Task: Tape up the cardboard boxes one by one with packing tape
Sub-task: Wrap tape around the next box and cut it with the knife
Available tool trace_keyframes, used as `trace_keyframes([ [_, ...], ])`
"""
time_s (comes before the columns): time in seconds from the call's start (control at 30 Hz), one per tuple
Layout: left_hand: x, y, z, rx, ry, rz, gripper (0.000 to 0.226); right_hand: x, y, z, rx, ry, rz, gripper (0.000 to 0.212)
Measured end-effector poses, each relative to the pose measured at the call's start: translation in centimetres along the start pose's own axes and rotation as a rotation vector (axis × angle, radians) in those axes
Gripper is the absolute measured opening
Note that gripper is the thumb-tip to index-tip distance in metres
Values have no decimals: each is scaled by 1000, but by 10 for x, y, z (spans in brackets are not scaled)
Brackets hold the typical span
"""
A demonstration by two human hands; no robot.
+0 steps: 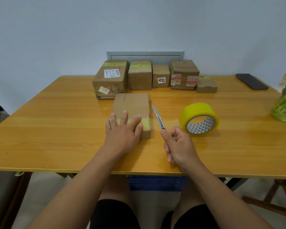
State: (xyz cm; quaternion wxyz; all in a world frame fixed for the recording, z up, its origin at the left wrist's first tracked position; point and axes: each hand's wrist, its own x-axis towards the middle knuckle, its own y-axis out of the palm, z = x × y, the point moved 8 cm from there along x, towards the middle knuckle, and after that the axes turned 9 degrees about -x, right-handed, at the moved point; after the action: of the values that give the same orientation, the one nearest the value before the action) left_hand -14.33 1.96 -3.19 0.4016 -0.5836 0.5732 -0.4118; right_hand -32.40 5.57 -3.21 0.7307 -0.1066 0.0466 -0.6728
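Evidently light and stiff, the box needs flat pressing: left hand spread on its tape, right hand fingers clenched round a knife.

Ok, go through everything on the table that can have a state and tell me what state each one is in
flat box: closed, one strip of yellow tape across its near end
left hand: open, pressing flat on the tape strip
right hand: holds the utility knife
utility knife: blade out, pointing away
tape roll: standing on edge, untouched
row of boxes: closed, taped
phone: screen dark, lying flat
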Motion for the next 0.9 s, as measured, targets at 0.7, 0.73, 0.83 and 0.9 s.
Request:
trace_keyframes([
  [0.7,-3,1,2,10,-16,-14,51,2,-1,-3,49,-101,-39,32],
  [0.73,-3,1,2,12,-15,-14,51,2,-2,-2,84,-95,-47,31],
  [0.83,-4,1,1,20,-3,-27,50,7,-5,10,107,-144,-51,16],
  [0.9,-4,1,0,27,7,-32,50,11,-9,27,30,-253,-54,26],
])
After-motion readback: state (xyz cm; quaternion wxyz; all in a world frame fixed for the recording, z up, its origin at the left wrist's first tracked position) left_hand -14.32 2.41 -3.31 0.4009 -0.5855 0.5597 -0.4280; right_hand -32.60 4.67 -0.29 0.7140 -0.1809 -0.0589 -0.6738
